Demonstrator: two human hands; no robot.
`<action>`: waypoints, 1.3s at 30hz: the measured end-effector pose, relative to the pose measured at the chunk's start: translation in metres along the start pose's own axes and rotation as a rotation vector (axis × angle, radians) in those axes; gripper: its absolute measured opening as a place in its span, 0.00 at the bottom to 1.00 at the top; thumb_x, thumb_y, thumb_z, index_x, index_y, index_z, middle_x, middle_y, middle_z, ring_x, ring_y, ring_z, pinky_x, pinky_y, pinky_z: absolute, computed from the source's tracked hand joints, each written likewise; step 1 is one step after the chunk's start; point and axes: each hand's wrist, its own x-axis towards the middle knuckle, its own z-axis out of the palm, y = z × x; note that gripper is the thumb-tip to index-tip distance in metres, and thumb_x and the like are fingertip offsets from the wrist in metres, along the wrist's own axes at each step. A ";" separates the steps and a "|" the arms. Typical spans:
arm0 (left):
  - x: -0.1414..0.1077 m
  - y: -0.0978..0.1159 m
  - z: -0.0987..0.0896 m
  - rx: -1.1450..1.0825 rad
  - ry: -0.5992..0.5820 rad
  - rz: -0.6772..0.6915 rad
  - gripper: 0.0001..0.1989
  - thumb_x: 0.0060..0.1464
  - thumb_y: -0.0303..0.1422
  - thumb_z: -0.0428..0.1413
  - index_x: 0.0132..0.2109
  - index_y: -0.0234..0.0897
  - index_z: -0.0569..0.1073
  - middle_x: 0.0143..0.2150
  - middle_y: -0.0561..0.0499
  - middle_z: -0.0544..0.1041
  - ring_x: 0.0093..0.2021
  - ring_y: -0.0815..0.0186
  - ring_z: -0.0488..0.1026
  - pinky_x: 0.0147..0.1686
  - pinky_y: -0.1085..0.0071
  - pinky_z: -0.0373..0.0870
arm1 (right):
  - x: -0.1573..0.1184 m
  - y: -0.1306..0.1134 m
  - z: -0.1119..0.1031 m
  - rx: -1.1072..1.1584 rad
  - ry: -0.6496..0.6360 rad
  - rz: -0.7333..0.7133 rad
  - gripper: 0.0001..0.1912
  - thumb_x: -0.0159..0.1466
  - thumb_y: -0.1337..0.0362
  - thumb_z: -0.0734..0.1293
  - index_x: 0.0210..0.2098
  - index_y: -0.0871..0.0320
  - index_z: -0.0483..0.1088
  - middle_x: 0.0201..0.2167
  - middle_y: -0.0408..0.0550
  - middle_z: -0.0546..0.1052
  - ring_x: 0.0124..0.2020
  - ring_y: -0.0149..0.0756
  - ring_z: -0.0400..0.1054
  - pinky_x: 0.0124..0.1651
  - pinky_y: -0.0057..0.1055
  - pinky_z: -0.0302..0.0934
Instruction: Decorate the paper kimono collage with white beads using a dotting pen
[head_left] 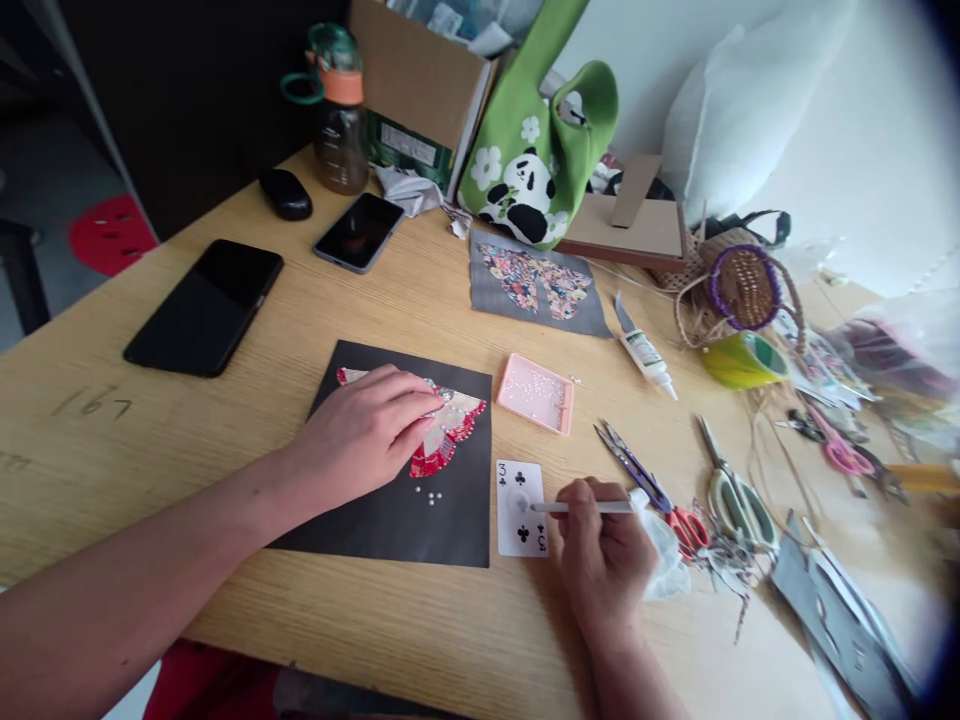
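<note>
My left hand (375, 425) lies over a red and cream patterned fabric piece (439, 455) edged with small beads, its fingers stretched across the top and hiding part of it. Beneath both is a sheet of black paper (450, 525), where several loose white beads (430, 497) sit below the fabric. Pinched in my right hand (604, 540) is a thin white stick (559, 507). Its tip touches a whitish blob (519, 502) on a three of clubs playing card (517, 540). A pink tray (535, 395) of tiny white beads stands just above the card.
Behind the tray lies a grey sheet with floral fabric (536, 280), near a glue bottle (646, 355). Thread snips (637, 465) and scissors (739, 505) are at right. Two phones (206, 305), a mouse (286, 194), a water bottle (341, 130) and a green panda bag (525, 150) stand farther back.
</note>
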 end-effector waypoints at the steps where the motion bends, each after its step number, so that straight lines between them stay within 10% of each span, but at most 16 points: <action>1: 0.000 0.000 -0.001 -0.001 -0.017 -0.018 0.09 0.64 0.24 0.54 0.48 0.32 0.77 0.43 0.46 0.79 0.45 0.60 0.75 0.45 0.64 0.75 | 0.001 -0.004 -0.002 0.007 -0.001 0.012 0.16 0.71 0.60 0.63 0.26 0.56 0.66 0.18 0.38 0.70 0.19 0.26 0.64 0.23 0.24 0.57; 13: 0.004 0.009 -0.010 -0.017 -0.292 -0.234 0.12 0.60 0.25 0.59 0.50 0.35 0.77 0.46 0.47 0.78 0.48 0.58 0.76 0.48 0.62 0.73 | 0.003 -0.076 0.033 -0.005 -0.219 -0.129 0.09 0.70 0.63 0.64 0.32 0.56 0.70 0.24 0.41 0.76 0.22 0.26 0.69 0.25 0.23 0.60; 39: -0.005 0.017 0.003 0.013 -0.372 -0.206 0.18 0.58 0.19 0.53 0.54 0.34 0.71 0.46 0.46 0.77 0.48 0.55 0.75 0.44 0.60 0.74 | -0.005 -0.060 0.063 -0.085 -0.209 -0.227 0.08 0.72 0.64 0.61 0.35 0.57 0.67 0.26 0.41 0.74 0.23 0.27 0.67 0.26 0.25 0.59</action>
